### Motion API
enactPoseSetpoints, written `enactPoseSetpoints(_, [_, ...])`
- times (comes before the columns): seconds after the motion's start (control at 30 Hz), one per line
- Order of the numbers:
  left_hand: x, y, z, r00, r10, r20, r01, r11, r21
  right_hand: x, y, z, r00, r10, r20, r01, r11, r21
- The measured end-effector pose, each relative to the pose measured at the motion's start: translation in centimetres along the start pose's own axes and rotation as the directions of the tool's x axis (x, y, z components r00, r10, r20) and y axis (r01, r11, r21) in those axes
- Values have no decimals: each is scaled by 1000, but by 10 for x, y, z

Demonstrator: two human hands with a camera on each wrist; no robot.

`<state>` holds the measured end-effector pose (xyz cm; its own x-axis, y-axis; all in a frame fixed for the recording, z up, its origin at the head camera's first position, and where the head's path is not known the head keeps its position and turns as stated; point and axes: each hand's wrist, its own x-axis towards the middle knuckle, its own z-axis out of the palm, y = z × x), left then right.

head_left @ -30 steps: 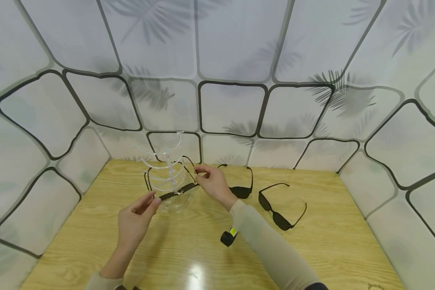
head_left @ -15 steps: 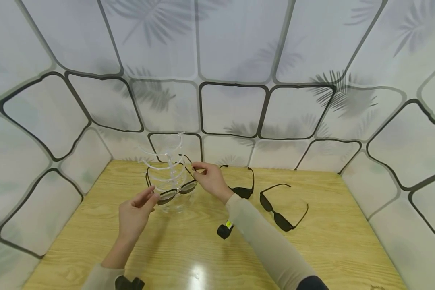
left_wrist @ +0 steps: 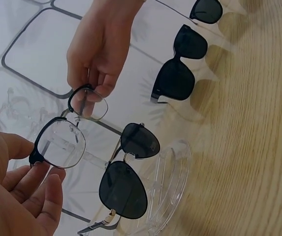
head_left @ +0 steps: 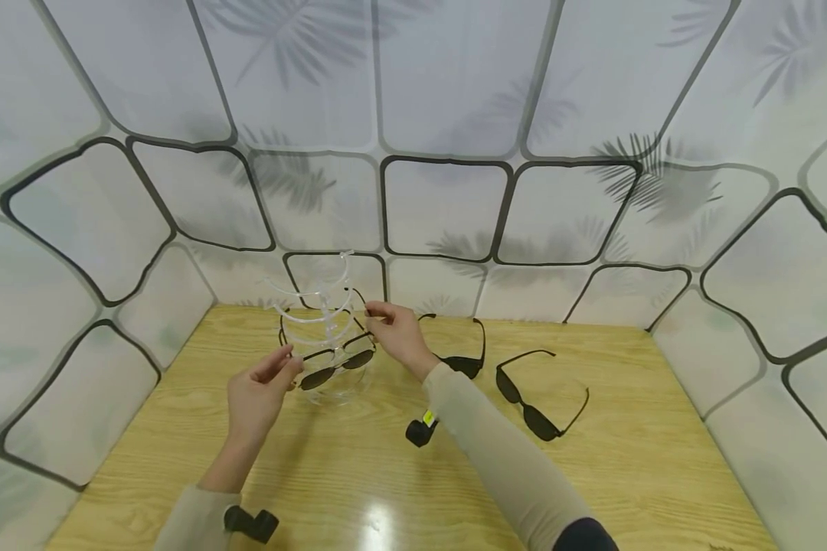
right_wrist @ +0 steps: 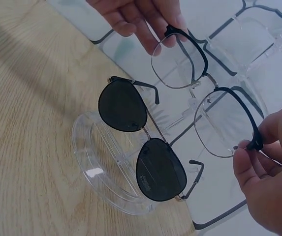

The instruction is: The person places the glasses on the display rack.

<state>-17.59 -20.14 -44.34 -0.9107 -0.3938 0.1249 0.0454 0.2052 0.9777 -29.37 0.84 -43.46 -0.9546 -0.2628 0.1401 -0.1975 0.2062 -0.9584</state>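
Observation:
Both hands hold a pair of clear-lensed eyeglasses (right_wrist: pixel 210 82) with black brows and thin metal rims. The left hand (head_left: pixel 258 394) pinches one end near the hinge, and the right hand (head_left: pixel 401 337) pinches the opposite end. The glasses are in front of a transparent tiered display stand (head_left: pixel 312 315), just above dark aviator sunglasses (right_wrist: pixel 123 105) sitting low on it. In the left wrist view the left fingers (left_wrist: pixel 20 147) grasp the near corner of the black brow. Whether the eyeglasses touch a tier of the stand, I cannot tell.
To the right on the wooden table (head_left: pixel 358 474) lie black sunglasses (head_left: pixel 540 422). A second black pair (head_left: pixel 463 366) stands behind the right forearm, partly hidden by it. Patterned panels (head_left: pixel 441 207) enclose the back and sides. Small black devices (head_left: pixel 251 524) sit on the wrists.
The eyeglasses have risen slightly and tilted, so the aviator sunglasses now show separately below them. Both hands have moved slightly up and back, still gripping the frame.

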Motion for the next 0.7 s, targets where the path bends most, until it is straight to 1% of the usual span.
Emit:
enactPoseSetpoints(0.13, [3,0,0,1000,13,-11,-13,1000,-27,2,-1,2,1000,14,-11,-14,1000,10])
enactPoseSetpoints(0.2, [4,0,0,1000,13,-15,-13,999,-34,3,-2,3,1000,26,-4,-26,999,21])
enactPoseSetpoints(0.4, [8,-3,0,1000,-5,-23,4,1000,-22,7,-2,4,998,55,13,-56,996,65])
enactPoseSetpoints(0.7, [13,-8,2,999,23,-39,-24,999,-32,13,2,10,997,79,-7,-77,991,111])
